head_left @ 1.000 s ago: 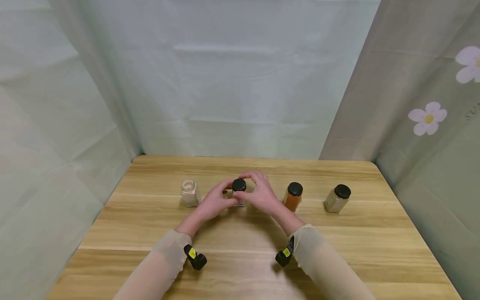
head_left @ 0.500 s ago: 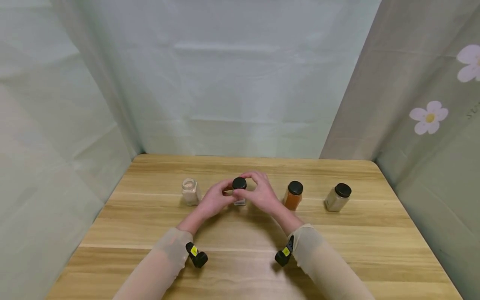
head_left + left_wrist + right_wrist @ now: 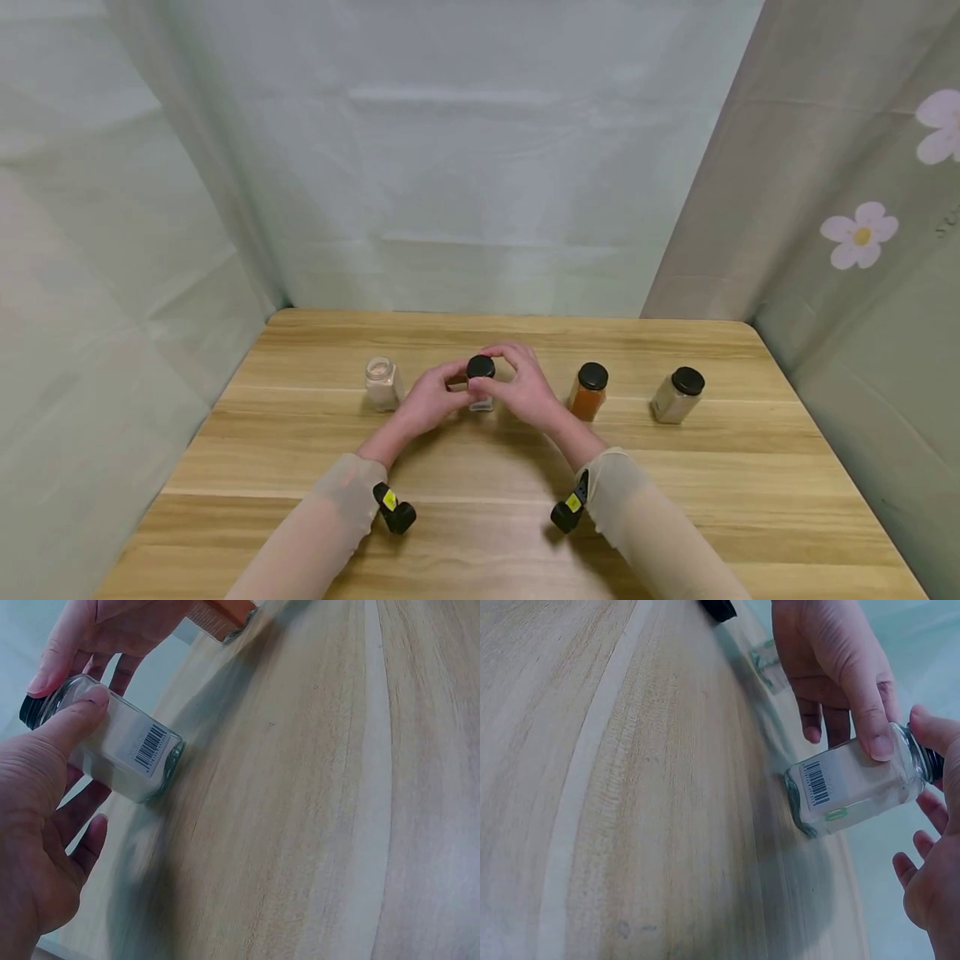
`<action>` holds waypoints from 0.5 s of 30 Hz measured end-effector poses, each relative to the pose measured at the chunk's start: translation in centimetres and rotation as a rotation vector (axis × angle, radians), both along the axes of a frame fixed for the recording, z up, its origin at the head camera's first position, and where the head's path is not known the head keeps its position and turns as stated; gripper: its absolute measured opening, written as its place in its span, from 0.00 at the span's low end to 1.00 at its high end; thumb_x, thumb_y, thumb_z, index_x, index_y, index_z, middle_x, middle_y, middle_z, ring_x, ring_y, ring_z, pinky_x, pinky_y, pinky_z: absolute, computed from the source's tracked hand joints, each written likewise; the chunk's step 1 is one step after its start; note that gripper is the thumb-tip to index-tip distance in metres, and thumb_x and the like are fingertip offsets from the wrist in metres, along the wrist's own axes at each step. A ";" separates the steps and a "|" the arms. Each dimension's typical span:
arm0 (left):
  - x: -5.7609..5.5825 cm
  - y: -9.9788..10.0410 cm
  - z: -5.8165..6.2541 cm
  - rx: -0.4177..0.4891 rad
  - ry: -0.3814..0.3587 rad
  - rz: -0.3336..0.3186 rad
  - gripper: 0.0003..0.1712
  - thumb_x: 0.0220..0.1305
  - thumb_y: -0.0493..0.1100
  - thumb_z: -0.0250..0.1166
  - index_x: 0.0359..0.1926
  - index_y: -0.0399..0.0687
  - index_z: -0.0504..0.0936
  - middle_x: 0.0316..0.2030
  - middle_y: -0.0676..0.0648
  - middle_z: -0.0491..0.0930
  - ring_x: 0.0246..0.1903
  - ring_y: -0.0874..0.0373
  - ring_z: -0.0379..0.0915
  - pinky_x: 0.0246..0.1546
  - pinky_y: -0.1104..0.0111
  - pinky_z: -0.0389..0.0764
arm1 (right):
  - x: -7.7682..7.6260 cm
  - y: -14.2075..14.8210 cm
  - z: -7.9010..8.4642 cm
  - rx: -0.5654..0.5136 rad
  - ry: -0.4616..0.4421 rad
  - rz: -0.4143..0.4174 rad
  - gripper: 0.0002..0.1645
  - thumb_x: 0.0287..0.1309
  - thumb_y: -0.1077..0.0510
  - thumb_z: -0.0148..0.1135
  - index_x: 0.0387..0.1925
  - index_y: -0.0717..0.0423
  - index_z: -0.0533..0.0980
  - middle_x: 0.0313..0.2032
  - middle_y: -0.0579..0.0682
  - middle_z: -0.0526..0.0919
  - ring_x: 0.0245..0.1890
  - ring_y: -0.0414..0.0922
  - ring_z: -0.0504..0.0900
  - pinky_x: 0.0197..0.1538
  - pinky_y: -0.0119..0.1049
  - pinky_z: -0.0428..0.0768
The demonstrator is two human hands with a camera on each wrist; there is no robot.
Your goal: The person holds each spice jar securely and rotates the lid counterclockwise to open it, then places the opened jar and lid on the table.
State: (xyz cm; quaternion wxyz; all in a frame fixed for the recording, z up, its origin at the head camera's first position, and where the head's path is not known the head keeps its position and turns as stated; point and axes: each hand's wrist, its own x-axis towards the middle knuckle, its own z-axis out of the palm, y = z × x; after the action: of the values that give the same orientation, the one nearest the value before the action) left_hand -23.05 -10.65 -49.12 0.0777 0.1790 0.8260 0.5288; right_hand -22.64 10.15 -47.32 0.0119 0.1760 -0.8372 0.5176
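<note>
I count four jars here, three wearing black lids and one open. The held jar is nearer the bench's far edge, roughly midway between the sides: left hand has a pinching grip on the glass, right hand pinches its black lid. Open jar sits toward the left edge, orange jar and pale jar toward the right. Fingers hide bits of the held one, and honestly can't tell if its base touches down.
</note>
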 end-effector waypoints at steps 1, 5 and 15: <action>0.0 0.0 0.0 0.002 0.000 -0.001 0.30 0.64 0.50 0.75 0.66 0.59 0.79 0.55 0.53 0.83 0.62 0.51 0.75 0.60 0.53 0.76 | 0.0 0.0 0.0 -0.006 0.000 0.005 0.27 0.58 0.41 0.75 0.57 0.40 0.79 0.63 0.42 0.73 0.69 0.46 0.61 0.67 0.57 0.63; 0.1 0.0 0.1 0.006 -0.005 -0.008 0.31 0.64 0.50 0.75 0.67 0.58 0.79 0.56 0.53 0.83 0.62 0.50 0.74 0.60 0.53 0.76 | 0.1 0.1 0.2 -0.018 -0.003 0.014 0.26 0.58 0.42 0.75 0.57 0.40 0.79 0.64 0.42 0.72 0.70 0.47 0.60 0.68 0.58 0.62; 0.1 -0.1 0.1 -0.006 0.003 -0.004 0.31 0.63 0.53 0.75 0.67 0.61 0.79 0.56 0.54 0.83 0.63 0.51 0.74 0.60 0.52 0.76 | 0.0 0.2 0.5 -0.022 -0.023 0.043 0.26 0.60 0.43 0.74 0.57 0.41 0.79 0.66 0.43 0.69 0.70 0.45 0.58 0.70 0.58 0.61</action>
State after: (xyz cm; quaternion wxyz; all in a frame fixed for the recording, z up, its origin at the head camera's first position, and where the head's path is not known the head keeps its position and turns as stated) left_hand -23.00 -10.70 -49.05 0.0779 0.1813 0.8275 0.5257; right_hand -22.65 10.30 -46.85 -0.0068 0.1878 -0.8275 0.5291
